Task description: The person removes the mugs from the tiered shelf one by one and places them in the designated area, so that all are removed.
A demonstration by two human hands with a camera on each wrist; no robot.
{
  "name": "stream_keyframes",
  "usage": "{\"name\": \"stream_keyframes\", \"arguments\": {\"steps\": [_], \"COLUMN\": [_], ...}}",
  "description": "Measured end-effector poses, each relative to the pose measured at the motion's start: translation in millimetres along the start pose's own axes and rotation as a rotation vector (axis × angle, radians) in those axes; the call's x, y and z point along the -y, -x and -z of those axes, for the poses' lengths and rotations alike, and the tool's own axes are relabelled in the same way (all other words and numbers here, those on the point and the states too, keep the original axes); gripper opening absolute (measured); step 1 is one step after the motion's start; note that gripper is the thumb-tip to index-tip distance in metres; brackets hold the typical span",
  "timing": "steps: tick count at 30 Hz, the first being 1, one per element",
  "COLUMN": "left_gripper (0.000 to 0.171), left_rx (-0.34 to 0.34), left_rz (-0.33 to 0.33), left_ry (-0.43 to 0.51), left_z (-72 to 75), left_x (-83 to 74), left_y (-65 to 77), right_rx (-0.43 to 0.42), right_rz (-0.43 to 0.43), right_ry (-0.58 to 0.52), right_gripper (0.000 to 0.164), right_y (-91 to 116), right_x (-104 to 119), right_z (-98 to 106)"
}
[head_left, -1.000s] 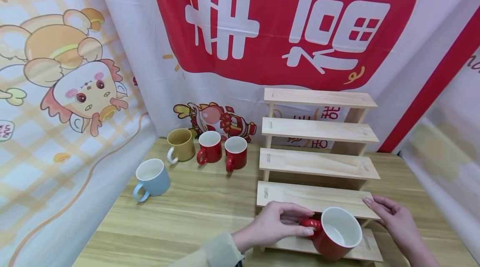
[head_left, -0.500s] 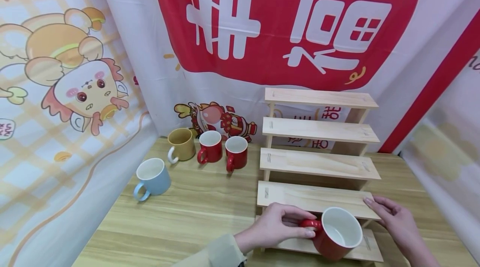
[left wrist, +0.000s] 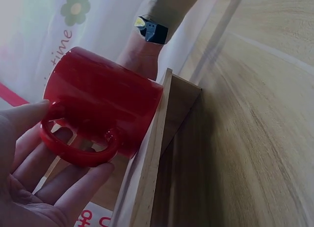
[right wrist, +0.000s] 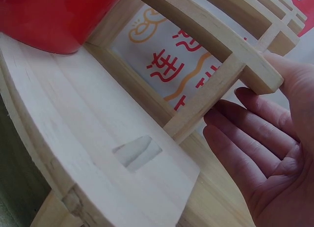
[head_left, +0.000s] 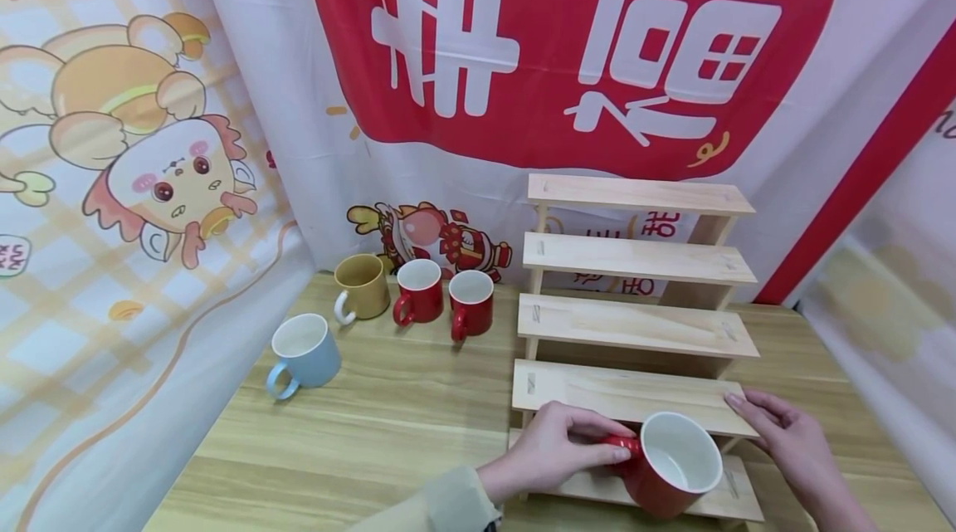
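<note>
A red mug (head_left: 665, 478), white inside, stands upright on the lowest board of a stepped wooden rack (head_left: 627, 387). My left hand (head_left: 548, 449) holds its handle, which points left. In the left wrist view, the thumb is at one end of the handle (left wrist: 81, 156) and fingertips are at the other, with the mug's base against the board. My right hand (head_left: 792, 441) grips the right end of the second board from the bottom. Its thumb lies on top; the fingers (right wrist: 245, 133) reach underneath beside the upright, as the right wrist view shows.
Left of the rack on the wooden table (head_left: 388, 407) stand two small red mugs (head_left: 420, 300), a mustard mug (head_left: 362, 287) with a white handle, and a light blue mug (head_left: 306, 358). Printed cloths (head_left: 418, 175) hang behind and at the sides.
My left hand has shifted slightly right, its fingers drawing closer together over the handle. The red mug, the rack and my right hand hold their places.
</note>
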State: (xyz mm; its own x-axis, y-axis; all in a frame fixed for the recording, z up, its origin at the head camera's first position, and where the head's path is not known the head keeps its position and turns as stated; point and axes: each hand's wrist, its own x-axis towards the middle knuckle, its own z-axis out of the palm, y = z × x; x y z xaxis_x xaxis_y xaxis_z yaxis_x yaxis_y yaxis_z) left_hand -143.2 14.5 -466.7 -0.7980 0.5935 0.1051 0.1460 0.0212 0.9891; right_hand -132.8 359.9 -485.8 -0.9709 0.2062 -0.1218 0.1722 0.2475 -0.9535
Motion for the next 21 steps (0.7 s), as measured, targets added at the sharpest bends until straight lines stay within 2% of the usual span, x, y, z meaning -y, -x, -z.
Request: {"name": "stream_keyframes", "arguments": {"steps": [2,5,21], "left_gripper": [0.018,0.018,0.017], "left_rx": [-0.004,-0.006,-0.041], "left_rz": [-0.005,-0.005,-0.024], "left_ry": [0.003,0.014,0.017], "left_z": [-1.1,-2.5,-6.2], "left_x": [0.6,1.5,5.5], "left_y": [-0.9,-1.4,-0.7], "right_rx": [0.006,0.010,0.020], "right_rz": [0.004,0.013,0.000], "right_ry": [-0.014,-0.029,-0.050], "right_gripper": [0.008,0.007,0.008], "right_y": [0.1,0.3,-1.7], "right_x": [0.5,0.5,-0.7], "right_z": [-0.3,-0.3,0.2]}}
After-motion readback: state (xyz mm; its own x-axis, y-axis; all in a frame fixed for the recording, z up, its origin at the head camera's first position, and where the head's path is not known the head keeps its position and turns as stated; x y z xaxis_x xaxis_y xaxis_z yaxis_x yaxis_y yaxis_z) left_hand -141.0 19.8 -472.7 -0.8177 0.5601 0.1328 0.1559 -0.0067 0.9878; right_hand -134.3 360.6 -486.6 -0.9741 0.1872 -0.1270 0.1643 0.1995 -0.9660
